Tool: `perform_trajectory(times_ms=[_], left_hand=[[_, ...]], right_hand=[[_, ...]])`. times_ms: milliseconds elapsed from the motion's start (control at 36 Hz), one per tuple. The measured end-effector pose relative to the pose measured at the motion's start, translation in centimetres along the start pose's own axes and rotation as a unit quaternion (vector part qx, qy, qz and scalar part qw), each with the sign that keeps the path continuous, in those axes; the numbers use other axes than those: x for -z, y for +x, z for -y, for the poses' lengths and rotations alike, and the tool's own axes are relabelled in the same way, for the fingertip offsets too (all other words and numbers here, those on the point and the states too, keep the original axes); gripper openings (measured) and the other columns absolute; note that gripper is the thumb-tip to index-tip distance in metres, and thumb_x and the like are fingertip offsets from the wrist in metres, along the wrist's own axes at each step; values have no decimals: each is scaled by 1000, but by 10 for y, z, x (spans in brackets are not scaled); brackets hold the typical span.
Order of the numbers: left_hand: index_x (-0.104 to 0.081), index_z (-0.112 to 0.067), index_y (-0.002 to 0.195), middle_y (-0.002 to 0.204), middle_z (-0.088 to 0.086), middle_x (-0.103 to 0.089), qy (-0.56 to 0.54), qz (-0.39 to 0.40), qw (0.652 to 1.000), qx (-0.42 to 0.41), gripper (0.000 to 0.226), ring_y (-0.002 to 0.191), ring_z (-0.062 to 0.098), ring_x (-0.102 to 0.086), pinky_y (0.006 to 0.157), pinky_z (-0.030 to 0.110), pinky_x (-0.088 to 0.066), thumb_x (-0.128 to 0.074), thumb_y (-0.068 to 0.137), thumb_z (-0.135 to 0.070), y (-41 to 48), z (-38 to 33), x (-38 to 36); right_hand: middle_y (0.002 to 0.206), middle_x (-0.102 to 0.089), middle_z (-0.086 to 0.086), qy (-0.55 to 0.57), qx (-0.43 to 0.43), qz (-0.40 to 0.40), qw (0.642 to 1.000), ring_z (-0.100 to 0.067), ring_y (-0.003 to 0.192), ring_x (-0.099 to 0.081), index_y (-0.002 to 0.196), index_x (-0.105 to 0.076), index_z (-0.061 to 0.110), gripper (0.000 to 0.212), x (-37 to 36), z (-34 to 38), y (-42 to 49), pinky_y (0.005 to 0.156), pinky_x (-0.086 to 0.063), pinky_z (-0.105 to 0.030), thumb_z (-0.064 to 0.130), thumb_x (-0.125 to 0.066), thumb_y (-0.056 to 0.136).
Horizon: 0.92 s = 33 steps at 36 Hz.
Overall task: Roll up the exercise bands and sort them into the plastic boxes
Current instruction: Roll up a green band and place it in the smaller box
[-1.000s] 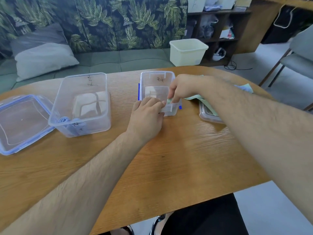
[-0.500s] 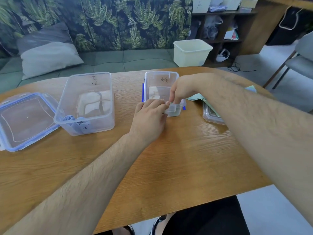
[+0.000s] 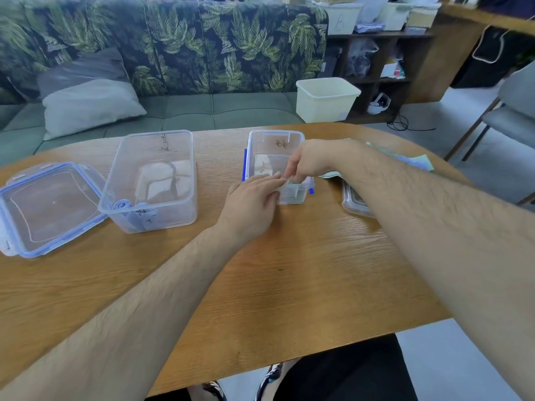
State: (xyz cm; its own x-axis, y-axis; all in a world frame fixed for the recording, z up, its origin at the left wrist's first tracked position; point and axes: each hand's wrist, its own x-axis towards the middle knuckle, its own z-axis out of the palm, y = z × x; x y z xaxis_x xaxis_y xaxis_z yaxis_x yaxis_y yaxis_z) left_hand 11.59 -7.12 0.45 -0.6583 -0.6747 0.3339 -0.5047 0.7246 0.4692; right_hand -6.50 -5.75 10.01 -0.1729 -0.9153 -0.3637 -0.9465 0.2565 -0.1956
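Little has changed since half a second ago: both hands stay at the near end of the small box [image 3: 275, 140], and the right hand [image 3: 311, 162] has dipped slightly lower over its rim. The green roll [image 3: 291, 183] now shows through the clear front wall, sitting inside the box's near end just under the right fingertips.

The right arm reaches in from the right, wrist raised and hand bent down. Its fingers are bunched together, the tips pinching the top of the green roll (the contact itself is small and a little blurred). The left hand [image 3: 253, 201] lies low over the tabletop [image 3: 289, 270], palm down. Its fingers are straight and together, holding nothing, their tips at the box's near rim beside the right fingertips.

The large box [image 3: 162, 204] stands to the left with a blue roll [image 3: 121, 204] in its near left corner. Its lid [image 3: 43, 209] lies just beside it. Loose green bands [image 3: 418, 163] lie behind the right forearm
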Motion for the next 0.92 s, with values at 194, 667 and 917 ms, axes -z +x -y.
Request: perform_trajectory(times_ms=[194,667,917], left_hand=[[-68,-24,127,139,-13,-61,-12,-22,1000,13,30,136,10,-46,98,23,-23,-52,103,-19,2,5,8],[-67,-23,126,133,-10,-64,-18,-24,999,13,28,132,16,-51,111,43,-36,-51,103,-22,1,17,7],[-66,-24,127,132,-10,-64,-17,-34,999,16,29,131,14,-50,110,36,-32,-52,102,-20,2,16,10]], right_hand=[[140,-60,0,-37,-13,-9,999,-22,128,-52,132,-67,19,35,-4,5,3,109,-43,-36,23,-51,101],[128,-66,-15,-9,-50,-44,998,-32,120,-60,121,-71,4,35,-5,3,11,100,-49,-41,20,-51,97],[107,-69,-9,-18,-46,-58,997,-21,85,-53,111,-74,7,31,-4,0,10,86,-53,-36,23,-58,89]])
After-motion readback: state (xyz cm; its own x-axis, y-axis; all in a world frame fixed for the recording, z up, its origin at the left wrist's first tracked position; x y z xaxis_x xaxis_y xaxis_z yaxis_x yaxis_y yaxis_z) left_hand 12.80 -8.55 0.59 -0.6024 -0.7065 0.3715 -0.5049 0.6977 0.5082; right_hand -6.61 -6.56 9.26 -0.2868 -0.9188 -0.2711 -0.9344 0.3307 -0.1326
